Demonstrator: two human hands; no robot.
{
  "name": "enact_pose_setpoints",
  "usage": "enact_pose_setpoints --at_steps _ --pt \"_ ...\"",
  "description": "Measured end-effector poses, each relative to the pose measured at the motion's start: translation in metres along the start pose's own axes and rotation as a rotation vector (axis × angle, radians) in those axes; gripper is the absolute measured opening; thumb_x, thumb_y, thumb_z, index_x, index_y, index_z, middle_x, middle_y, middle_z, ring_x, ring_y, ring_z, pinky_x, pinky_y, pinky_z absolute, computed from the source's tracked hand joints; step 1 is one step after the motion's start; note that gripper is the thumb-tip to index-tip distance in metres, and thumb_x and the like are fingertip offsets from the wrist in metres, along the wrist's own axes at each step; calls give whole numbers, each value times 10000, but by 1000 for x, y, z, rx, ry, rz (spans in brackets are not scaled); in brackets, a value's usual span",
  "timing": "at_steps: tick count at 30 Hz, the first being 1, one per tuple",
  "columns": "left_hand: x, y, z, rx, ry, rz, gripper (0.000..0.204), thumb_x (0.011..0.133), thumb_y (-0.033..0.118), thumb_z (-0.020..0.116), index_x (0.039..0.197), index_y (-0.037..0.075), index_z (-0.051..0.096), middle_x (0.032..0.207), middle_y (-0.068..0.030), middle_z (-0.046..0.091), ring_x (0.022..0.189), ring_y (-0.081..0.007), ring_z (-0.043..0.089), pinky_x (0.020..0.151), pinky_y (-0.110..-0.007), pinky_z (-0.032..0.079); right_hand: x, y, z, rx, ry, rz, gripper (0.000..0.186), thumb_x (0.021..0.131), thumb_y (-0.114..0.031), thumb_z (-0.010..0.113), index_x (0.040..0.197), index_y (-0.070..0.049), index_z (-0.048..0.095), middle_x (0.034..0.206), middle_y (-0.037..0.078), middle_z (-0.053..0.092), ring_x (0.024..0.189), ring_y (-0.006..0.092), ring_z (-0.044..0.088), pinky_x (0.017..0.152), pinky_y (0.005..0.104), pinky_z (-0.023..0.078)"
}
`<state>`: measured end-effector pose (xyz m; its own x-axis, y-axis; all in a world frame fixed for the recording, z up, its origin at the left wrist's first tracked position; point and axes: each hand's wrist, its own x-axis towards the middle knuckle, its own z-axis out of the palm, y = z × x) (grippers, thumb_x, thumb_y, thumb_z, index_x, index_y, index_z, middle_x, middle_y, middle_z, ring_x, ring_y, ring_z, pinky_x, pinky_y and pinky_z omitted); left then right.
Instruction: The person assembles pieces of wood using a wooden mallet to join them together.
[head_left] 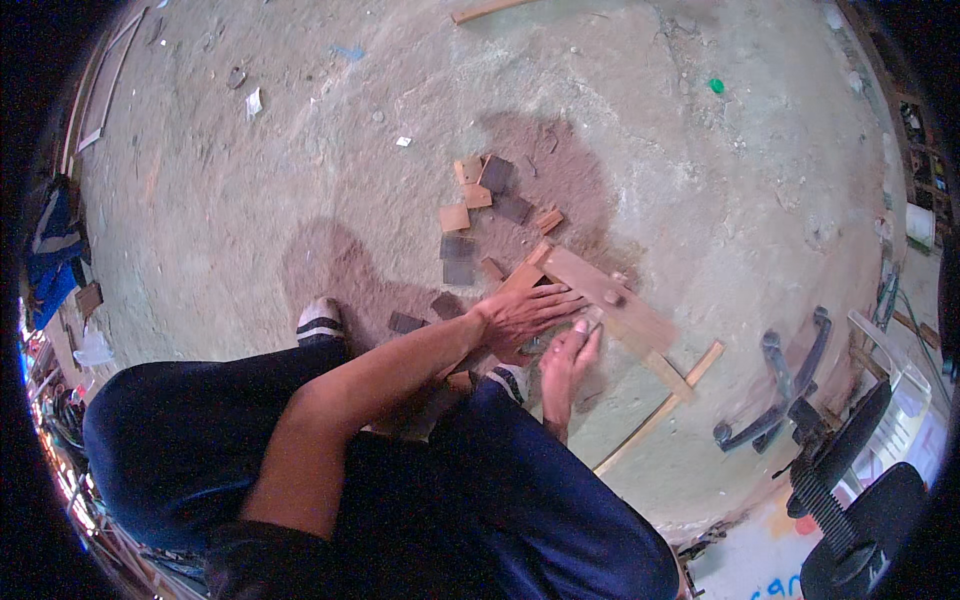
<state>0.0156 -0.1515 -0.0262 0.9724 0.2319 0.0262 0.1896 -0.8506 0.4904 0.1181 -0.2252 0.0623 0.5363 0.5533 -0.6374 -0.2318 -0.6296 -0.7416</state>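
Observation:
My left hand (528, 306) lies with its fingers stretched out at the near side of a wooden board (585, 278). A small round knob-like piece (614, 298) stands on that board. My right hand (568, 368) is just right of the left one, fingers curled and thumb up. Whatever it grips is too small and blurred to name. A second wooden piece (525, 270) meets the board's far left end at an angle. Beyond the board's right end, thin wooden strips (640, 432) cross on the floor.
Several small square wooden blocks, light ones (454, 217) and dark ones (458, 272), lie scattered left of the board. An overturned chair base (775, 385) with black parts is at the right. A green cap-like object (716, 86) lies far off on the rough floor (330, 130).

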Motion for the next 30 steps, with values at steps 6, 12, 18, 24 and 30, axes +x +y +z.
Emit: enact_pose_setpoints --at_steps 6,12,18,24,30 --pt "2 3 -24 -93 -121 -50 1209 686 631 718 1570 6 179 1666 -143 121 1548 -261 109 1276 -405 48 -2 0 -6 196 55 33 307 1068 -394 441 1135 -95 420 729 -24 389 556 66 376 454 244 313" --pt "3 1 -26 -152 -102 -28 1185 701 621 715 1570 9 191 1660 -141 154 1540 -258 148 1273 -391 72 -1 -1 -3 211 83 -26 304 1069 -412 442 1107 -112 415 657 -34 356 474 56 306 409 234 240" --pt "7 -1 -35 -126 -274 -61 1212 702 641 715 1580 20 157 1668 -132 128 1544 -250 133 1273 -393 78 2 5 -6 -114 -80 -115 295 1079 -400 428 1095 -106 431 673 -37 360 487 56 324 416 230 268" --pt "3 -2 -15 -48 -164 -21 1123 731 619 677 1571 29 221 1656 -128 184 1540 -255 152 1269 -399 102 -1 9 -10 406 106 58 268 1084 -356 427 1132 -93 443 715 -37 383 524 51 354 447 217 295" --pt "1 -1 3 -75 -139 -52 1042 759 570 647 1559 24 262 1641 -131 233 1533 -242 181 1271 -381 86 -2 6 -11 25 -17 -49 247 1083 -340 433 1183 -114 432 728 -49 365 556 38 349 468 205 295"
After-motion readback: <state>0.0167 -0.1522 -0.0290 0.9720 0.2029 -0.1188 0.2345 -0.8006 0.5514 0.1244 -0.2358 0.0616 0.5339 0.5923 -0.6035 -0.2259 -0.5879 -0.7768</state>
